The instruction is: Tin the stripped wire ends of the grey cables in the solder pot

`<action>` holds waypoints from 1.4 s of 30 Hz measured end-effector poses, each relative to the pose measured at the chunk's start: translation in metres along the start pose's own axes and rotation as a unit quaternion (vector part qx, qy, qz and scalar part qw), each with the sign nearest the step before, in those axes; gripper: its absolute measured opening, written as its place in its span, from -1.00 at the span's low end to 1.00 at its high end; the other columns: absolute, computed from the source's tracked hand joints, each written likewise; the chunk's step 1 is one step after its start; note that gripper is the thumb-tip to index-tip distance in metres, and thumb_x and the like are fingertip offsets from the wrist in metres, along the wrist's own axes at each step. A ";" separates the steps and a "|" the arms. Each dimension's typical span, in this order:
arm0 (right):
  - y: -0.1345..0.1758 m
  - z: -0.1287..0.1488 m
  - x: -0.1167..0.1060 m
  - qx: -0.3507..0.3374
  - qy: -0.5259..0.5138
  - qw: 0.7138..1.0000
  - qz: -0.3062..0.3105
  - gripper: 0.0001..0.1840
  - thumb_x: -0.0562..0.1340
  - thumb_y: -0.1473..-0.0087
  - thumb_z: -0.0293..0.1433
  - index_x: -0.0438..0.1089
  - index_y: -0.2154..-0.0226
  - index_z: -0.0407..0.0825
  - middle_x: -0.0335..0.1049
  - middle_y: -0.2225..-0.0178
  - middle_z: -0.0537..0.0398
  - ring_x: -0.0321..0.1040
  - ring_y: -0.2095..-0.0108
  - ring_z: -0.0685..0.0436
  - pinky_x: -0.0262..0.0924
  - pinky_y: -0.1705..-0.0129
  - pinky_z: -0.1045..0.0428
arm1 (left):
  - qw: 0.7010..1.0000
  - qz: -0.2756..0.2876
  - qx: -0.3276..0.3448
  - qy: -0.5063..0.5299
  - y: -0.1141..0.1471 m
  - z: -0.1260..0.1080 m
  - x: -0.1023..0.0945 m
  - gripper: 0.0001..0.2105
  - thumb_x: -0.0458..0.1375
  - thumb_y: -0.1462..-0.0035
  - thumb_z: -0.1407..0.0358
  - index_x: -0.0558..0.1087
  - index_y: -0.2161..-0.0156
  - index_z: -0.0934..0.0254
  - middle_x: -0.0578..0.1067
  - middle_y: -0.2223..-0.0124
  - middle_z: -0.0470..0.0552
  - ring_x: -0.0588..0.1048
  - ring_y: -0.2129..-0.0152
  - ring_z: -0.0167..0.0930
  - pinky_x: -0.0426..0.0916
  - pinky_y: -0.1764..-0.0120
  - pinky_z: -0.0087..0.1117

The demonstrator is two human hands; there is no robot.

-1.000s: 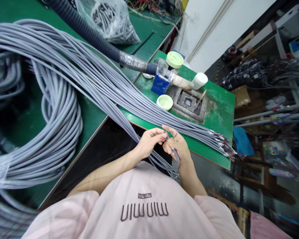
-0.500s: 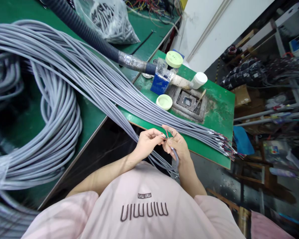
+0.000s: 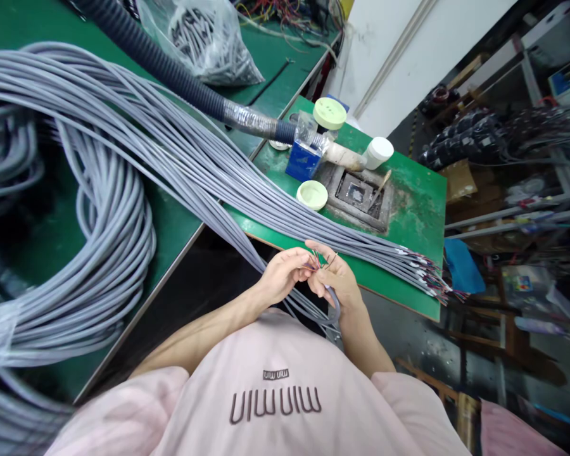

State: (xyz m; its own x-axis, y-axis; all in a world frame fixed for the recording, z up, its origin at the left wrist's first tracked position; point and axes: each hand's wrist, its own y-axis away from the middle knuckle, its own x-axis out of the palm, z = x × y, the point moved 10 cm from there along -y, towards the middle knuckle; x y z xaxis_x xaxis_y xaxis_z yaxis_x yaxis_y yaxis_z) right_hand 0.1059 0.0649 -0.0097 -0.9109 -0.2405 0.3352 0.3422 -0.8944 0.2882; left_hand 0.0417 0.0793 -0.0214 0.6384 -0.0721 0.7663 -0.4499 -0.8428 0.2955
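Just in front of my chest, my right hand (image 3: 336, 277) is closed round the end of a grey cable (image 3: 333, 303), whose sheathed length bends down below the palm. Thin coloured wires (image 3: 316, 258) fan out of the cable's stripped end, above my right thumb. My left hand (image 3: 285, 273) pinches some of these wires between thumb and fingers, close against the right hand. Behind both hands, a long bundle of grey cables (image 3: 285, 209) crosses the green bench, with stripped coloured ends (image 3: 432, 278) at the right.
A soldering pot (image 3: 358, 193) with a stick in it is set in the bench, beside a pale green lid (image 3: 312, 195), a white tub (image 3: 379, 152) and a blue box (image 3: 304, 159). A dark extraction hose (image 3: 171, 63) passes overhead. Coiled cables (image 3: 118, 253) lie at left.
The coloured wires now stand more spread apart above my right hand. My left fingers have shifted slightly on them. The right hand keeps its hold on the cable.
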 end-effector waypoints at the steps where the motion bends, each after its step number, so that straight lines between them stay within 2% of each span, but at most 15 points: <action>1: 0.000 0.000 0.001 -0.002 -0.002 1.000 0.002 -0.20 0.35 0.08 -0.18 0.14 -0.18 -0.05 0.28 0.75 0.33 -0.03 0.81 0.11 -0.16 0.70 0.17 | 1.000 -0.006 -0.003 0.000 -0.001 0.000 -0.001 -0.70 0.38 0.20 0.14 0.47 0.51 0.35 0.45 0.53 -0.07 0.35 0.63 -0.57 0.22 0.55 -0.53; 8: 0.000 0.004 0.007 0.001 -0.002 1.000 0.006 -0.22 0.33 0.08 -0.18 0.16 -0.16 -0.08 0.29 0.74 0.33 -0.02 0.81 0.12 -0.16 0.71 0.17 | 1.000 -0.003 0.015 -0.015 -0.003 -0.003 -0.001 -0.76 0.41 0.23 0.25 0.47 0.50 0.34 0.46 0.55 -0.11 0.32 0.67 -0.61 0.19 0.56 -0.57; 12: -0.001 0.006 0.008 -0.006 -0.008 1.000 0.013 -0.26 0.31 0.05 -0.23 0.16 -0.16 -0.07 0.30 0.74 0.33 -0.01 0.80 0.12 -0.16 0.71 0.18 | 1.000 -0.004 0.017 -0.024 -0.003 -0.004 0.000 -0.74 0.43 0.27 0.24 0.48 0.52 0.35 0.46 0.57 -0.10 0.31 0.68 -0.61 0.20 0.57 -0.56; 16: -0.002 0.004 0.005 0.000 0.001 1.000 0.010 -0.23 0.33 0.07 -0.19 0.15 -0.16 -0.07 0.29 0.75 0.33 0.01 0.79 0.11 -0.16 0.72 0.18 | 0.998 -0.016 0.029 -0.048 -0.003 -0.008 -0.001 -0.71 0.43 0.30 0.20 0.48 0.53 0.35 0.45 0.59 -0.11 0.31 0.68 -0.60 0.20 0.57 -0.55; 21: -0.002 0.005 0.005 -0.003 -0.002 1.000 0.013 -0.22 0.33 0.08 -0.20 0.15 -0.16 -0.06 0.29 0.75 0.33 0.00 0.79 0.11 -0.15 0.72 0.18 | 0.996 -0.019 0.059 -0.057 -0.002 -0.012 -0.004 -0.75 0.42 0.24 0.22 0.49 0.51 0.35 0.48 0.56 -0.10 0.34 0.66 -0.60 0.23 0.54 -0.55; 26: -0.003 0.007 0.004 0.001 0.002 1.000 -0.009 -0.19 0.34 0.09 -0.19 0.13 -0.17 -0.09 0.29 0.75 0.33 -0.01 0.80 0.11 -0.20 0.75 0.18 | 0.995 -0.033 0.075 -0.052 0.000 -0.010 -0.010 -0.75 0.40 0.20 0.21 0.51 0.48 0.33 0.51 0.52 -0.08 0.38 0.63 -0.57 0.27 0.51 -0.54; 30: 0.000 0.011 0.006 0.007 0.021 1.000 -0.003 -0.18 0.34 0.10 -0.23 0.10 -0.18 -0.09 0.38 0.69 0.29 0.04 0.80 0.12 -0.14 0.75 0.19 | 0.992 -0.041 0.100 -0.063 0.001 -0.014 -0.013 -0.77 0.39 0.17 0.21 0.50 0.47 0.33 0.51 0.52 -0.08 0.40 0.61 -0.56 0.29 0.49 -0.53; 35: 0.008 0.013 -0.001 0.019 0.062 0.997 -0.030 -0.28 0.28 0.01 -0.22 0.12 -0.17 -0.07 0.41 0.66 0.27 0.05 0.78 0.14 -0.12 0.73 0.20 | 0.991 -0.044 0.117 -0.049 0.000 -0.020 -0.014 -0.79 0.38 0.16 0.24 0.48 0.48 0.33 0.51 0.52 -0.09 0.40 0.61 -0.57 0.29 0.51 -0.56; 38: 0.010 0.011 -0.003 0.029 0.073 0.996 -0.035 -0.26 0.27 0.01 -0.21 0.11 -0.18 -0.09 0.36 0.69 0.30 -0.01 0.80 0.14 -0.16 0.74 0.20 | 0.994 -0.028 0.104 -0.029 -0.003 -0.019 -0.010 -0.78 0.38 0.17 0.26 0.45 0.49 0.33 0.49 0.53 -0.09 0.40 0.61 -0.56 0.29 0.51 -0.57; 42: 0.009 0.011 0.000 0.024 0.064 0.997 -0.019 -0.24 0.28 0.03 -0.22 0.11 -0.18 -0.10 0.35 0.69 0.32 -0.03 0.80 0.15 -0.18 0.74 0.20 | 1.000 -0.003 0.016 0.022 -0.007 -0.003 -0.005 -0.79 0.35 0.17 0.28 0.41 0.49 0.34 0.46 0.55 -0.11 0.38 0.65 -0.58 0.29 0.54 -0.57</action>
State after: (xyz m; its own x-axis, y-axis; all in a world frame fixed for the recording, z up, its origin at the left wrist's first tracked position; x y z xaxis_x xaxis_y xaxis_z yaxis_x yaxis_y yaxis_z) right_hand 0.1118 0.0607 0.0034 -0.9444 -0.2561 0.2065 0.3148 -0.8856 0.3416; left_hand 0.0399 0.0868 -0.0258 0.6131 -0.0435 0.7888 -0.4247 -0.8600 0.2827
